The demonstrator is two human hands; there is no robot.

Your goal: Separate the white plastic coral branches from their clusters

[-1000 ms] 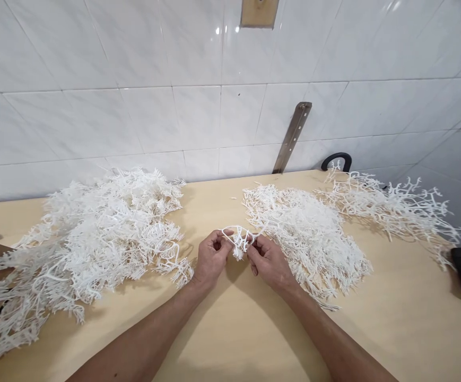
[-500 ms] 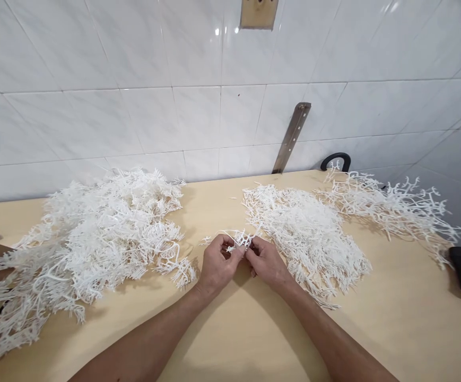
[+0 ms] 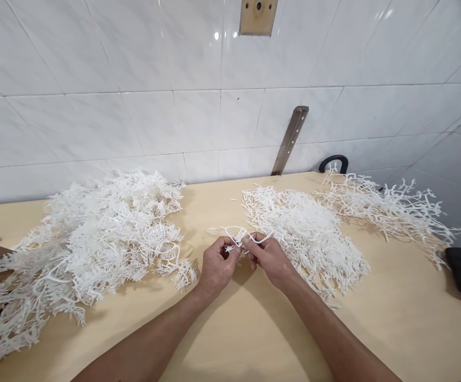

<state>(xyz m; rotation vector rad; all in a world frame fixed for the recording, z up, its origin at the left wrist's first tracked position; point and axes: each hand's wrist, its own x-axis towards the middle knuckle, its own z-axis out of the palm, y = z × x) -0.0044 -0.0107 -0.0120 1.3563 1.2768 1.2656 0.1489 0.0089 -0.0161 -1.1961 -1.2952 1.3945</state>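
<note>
And right in the thick of it: a white branched piece (image 3: 239, 240) up over the table (image 3: 234, 334), between the tangled white heap (image 3: 114, 233) to the left and the pile of fine white sticks (image 3: 305, 233) to the right. Pinched in the left hand (image 3: 219, 265), pinched too in the right hand (image 3: 272, 259), with hardly any gap between. Apparently at the plucking step, working at small twigs (image 3: 230, 248); exact contact too small to make out. Needed next, presumably: a firm left-hand hold and a light right-hand tug. Farther right, a sparser heap of bare branches (image 3: 385, 206).
</note>
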